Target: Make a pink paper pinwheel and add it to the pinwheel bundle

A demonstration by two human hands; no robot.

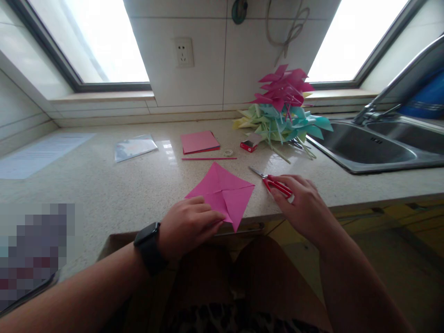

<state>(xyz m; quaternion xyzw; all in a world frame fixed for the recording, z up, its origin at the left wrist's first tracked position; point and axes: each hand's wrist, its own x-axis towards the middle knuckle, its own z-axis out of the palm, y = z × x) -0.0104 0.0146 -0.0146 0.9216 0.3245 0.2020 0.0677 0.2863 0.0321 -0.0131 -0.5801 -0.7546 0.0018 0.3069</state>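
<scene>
**Pink square at the counter's edge**

The creased pink paper square [224,189] is pressed flat by the loosely curled left hand [189,224]; its near corner overhangs the speckled stone counter [104,185]. The red-handled scissors [275,184] are gripped by the right hand [301,206], blades shut. Bare counter is seen leftward. Beyond, a pinwheel heap [282,111] crowds the steel sink [367,148].

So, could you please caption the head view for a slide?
Left hand pins creased pink paper; right hand on red scissors.

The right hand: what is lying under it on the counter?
Under the right hand lie red-handled scissors on the counter. The blades and part of the handles show; the rest of the handles is covered by the fingers.
</scene>
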